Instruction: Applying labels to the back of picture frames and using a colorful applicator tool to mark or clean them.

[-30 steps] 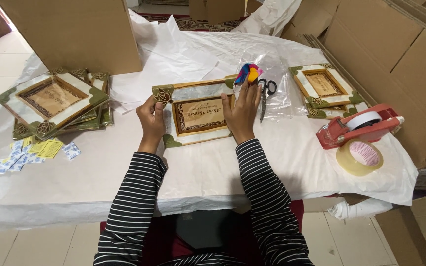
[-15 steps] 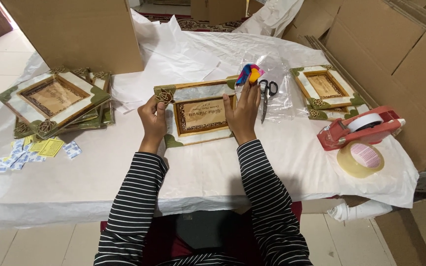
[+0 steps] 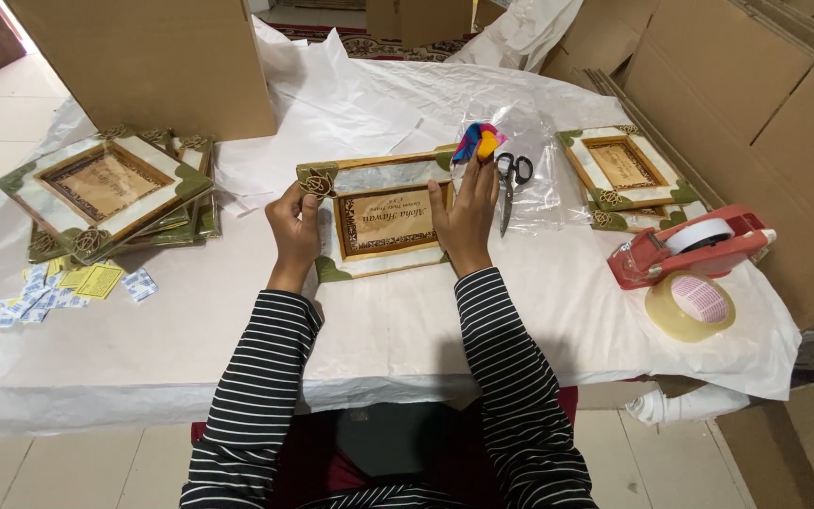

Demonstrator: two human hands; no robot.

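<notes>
We've got the frame (image 3: 383,219) by both short ends.
Left hand (image 3: 296,226) grips its left edge, right hand (image 3: 468,217) its right; long axis runs left-right on the surface (image 3: 407,320), scissors (image 3: 511,184) just right.

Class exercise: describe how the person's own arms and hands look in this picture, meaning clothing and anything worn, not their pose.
Both arms wear long sleeves with narrow black and white stripes, reaching to the wrists. The left hand and right hand are bare: no gloves, and no rings, watch or bracelets can be seen.
</notes>
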